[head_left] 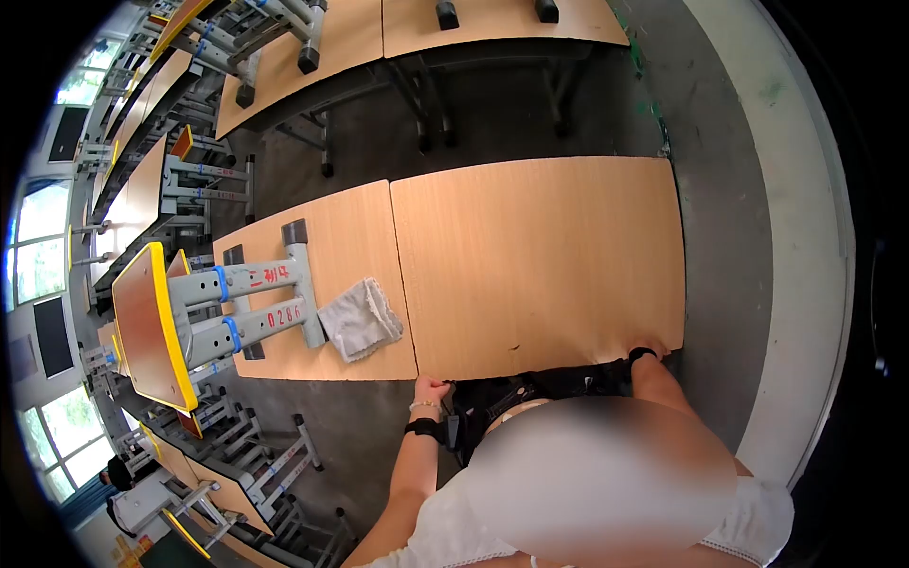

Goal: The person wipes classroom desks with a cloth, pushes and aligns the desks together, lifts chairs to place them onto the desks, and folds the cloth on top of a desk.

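My left hand (431,389) is closed at the front edge of the wooden desk (540,256), near the seam between two desktops, its fingers bent at the edge. At the desk's front right corner, my right hand (650,347) touches the edge; its fingers are too small and blurred to make out. A folded grey-white cloth (362,320) lies on the left desktop (331,204), away from both hands. Beside the cloth, a stool (251,303) with grey legs and a yellow-edged seat rests upturned on that desktop.
Another row of desks (492,24) with upturned stools stands beyond a strip of dark floor (379,142). More desks and stools fill the left side. A pale wall (814,218) runs along the right. A person (118,473) is partly visible at lower left.
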The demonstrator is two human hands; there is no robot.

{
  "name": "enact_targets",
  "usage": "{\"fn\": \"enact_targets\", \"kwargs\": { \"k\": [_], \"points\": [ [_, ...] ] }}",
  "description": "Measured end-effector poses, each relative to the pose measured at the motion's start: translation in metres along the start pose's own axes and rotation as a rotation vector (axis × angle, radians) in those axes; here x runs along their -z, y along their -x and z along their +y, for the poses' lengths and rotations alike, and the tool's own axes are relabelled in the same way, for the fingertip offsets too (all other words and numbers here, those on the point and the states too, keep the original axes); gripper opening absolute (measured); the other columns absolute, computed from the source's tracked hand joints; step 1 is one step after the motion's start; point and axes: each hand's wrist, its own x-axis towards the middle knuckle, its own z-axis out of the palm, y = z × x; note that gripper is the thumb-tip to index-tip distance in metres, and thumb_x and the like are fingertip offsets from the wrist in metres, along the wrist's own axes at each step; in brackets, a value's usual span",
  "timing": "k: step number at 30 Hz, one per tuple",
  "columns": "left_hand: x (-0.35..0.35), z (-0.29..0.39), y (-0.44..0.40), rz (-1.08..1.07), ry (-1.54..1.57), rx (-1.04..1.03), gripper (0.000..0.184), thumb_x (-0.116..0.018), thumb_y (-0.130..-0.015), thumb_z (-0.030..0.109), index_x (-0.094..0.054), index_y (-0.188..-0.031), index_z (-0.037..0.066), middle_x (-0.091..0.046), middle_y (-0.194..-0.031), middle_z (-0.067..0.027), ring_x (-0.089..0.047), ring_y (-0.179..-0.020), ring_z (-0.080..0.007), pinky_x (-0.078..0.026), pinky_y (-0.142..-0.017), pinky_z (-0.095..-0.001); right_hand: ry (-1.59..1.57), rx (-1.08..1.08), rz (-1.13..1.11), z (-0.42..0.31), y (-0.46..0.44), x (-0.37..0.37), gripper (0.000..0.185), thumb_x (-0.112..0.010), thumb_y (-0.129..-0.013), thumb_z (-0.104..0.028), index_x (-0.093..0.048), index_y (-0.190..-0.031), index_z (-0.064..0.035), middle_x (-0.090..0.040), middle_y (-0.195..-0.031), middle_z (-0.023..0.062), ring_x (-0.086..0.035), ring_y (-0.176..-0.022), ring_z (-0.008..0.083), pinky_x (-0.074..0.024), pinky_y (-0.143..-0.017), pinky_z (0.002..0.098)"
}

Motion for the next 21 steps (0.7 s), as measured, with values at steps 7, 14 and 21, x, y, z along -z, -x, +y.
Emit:
{"fn": "enact_targets", "kwargs": {
  "k": [7, 14, 21],
  "points": [
    [0.016, 0.020, 0.006, -0.042, 0.073, -0.005, 0.017, -0.070, -0.057, 0.010, -0.056, -0.056, 0.000, -0.057, -0.058, -0.0063, -0.052, -0.054, -0.0115, -0.043, -0.053, -0.0264, 0.604, 0.148, -0.178, -0.002, 0.040, 0.028, 0.057, -0.031, -0.083, -0.040, -0.025, -0.125, -0.0016, -0.029, -0.128, 0.0175, -0.030, -0.115, 0.0284, -0.0204, -0.095, 0.0441],
    [0.031, 0.049, 0.011, -0.138, 0.080, 0.134, 0.018, -0.071, -0.058, 0.010, -0.057, -0.062, 0.000, -0.058, -0.058, -0.0074, -0.054, -0.054, -0.0135, -0.043, -0.051, -0.0262, -1.060, -0.153, 0.099, 0.009, 0.006, -0.006, 0.051, -0.029, -0.085, -0.034, -0.030, -0.121, 0.0022, -0.035, -0.124, 0.0187, -0.038, -0.109, 0.0297, -0.0283, -0.092, 0.0406],
    [0.022, 0.025, -0.011, -0.113, -0.048, 0.088, 0.021, -0.072, -0.058, 0.011, -0.057, -0.066, -0.001, -0.058, -0.059, -0.0083, -0.054, -0.054, -0.0137, -0.045, -0.054, -0.0268, -1.589, -0.267, 0.109, 0.009, 0.037, 0.019, 0.046, -0.027, -0.087, -0.029, -0.035, -0.117, 0.0059, -0.040, -0.119, 0.0198, -0.045, -0.103, 0.0309, -0.0362, -0.089, 0.0371]
  ]
}}
